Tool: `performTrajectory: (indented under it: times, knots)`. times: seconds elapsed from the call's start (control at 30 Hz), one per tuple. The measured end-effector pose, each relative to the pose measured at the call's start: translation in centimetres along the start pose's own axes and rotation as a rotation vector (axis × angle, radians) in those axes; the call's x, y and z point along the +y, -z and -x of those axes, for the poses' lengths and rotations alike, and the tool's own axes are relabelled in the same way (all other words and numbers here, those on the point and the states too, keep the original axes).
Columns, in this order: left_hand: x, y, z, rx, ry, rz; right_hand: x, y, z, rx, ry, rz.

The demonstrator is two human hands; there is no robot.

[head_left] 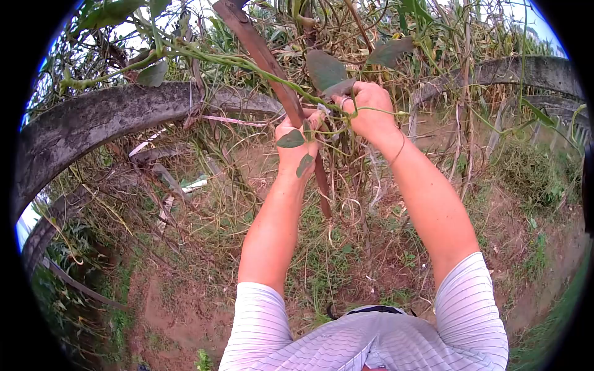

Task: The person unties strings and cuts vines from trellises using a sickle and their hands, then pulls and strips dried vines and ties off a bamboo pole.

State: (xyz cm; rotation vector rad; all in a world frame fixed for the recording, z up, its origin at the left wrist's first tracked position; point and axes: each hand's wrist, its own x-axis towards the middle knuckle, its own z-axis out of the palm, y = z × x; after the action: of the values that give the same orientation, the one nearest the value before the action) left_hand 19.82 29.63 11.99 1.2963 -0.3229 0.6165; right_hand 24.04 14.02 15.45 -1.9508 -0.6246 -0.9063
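My left hand (298, 139) is closed around a brown wooden stake (263, 54), which slants from the upper left down through the grip. Close by, my right hand (370, 110) has its fingers pinched together at a green twining vine (247, 64), just beside the stake. A small whitish scrap (323, 110) shows near the left fingertips; I cannot make out what it is. Broad dark green leaves (325, 71) hang above the right hand and partly cover its fingertips. Smaller leaves (291, 139) lie over the back of my left hand.
A curved grey concrete beam (117, 111) arches across the left, and another beam (520, 71) stands at the right. Tangled dry vines (352, 167) hang around the stake. Below lies brown soil (179, 309) with patches of grass. Tall dried plants fill the background.
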Motion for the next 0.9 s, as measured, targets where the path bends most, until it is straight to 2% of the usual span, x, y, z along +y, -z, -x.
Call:
performTrajectory:
  times: [0.17,0.23,0.37,0.43,0.5,0.57,0.7,0.77,0.9]
  knots:
    - [0.8,-0.1,0.0,0.079,0.05,-0.034,1.0,0.2,0.2,0.003,-0.029,-0.089]
    - [0.0,-0.1,-0.6,0.146,-0.078,-0.029,1.5,0.9,0.3,-0.072,0.094,0.032]
    - [-0.4,0.7,-1.6,0.174,-0.12,-0.062,4.0,2.6,0.7,-0.109,0.232,0.15]
    - [-0.5,0.8,-1.6,0.177,-0.12,-0.061,2.9,5.5,2.0,-0.31,0.043,0.096]
    - [-0.6,0.8,-1.7,0.182,-0.118,-0.059,3.4,7.1,3.5,-0.355,0.1,0.115]
    - [-0.7,0.7,-1.7,0.148,-0.139,-0.064,3.1,8.6,5.3,-0.575,0.204,0.049]
    - [-0.4,0.1,-1.5,0.11,-0.095,-0.044,0.6,12.2,8.7,-0.594,0.348,-0.032]
    - [-0.9,0.0,-1.5,0.125,-0.076,0.002,-0.1,13.5,9.7,-0.441,0.143,-0.181]
    - [1.2,-0.8,0.3,0.067,-0.028,0.003,0.1,13.1,9.4,-0.499,0.185,-0.165]
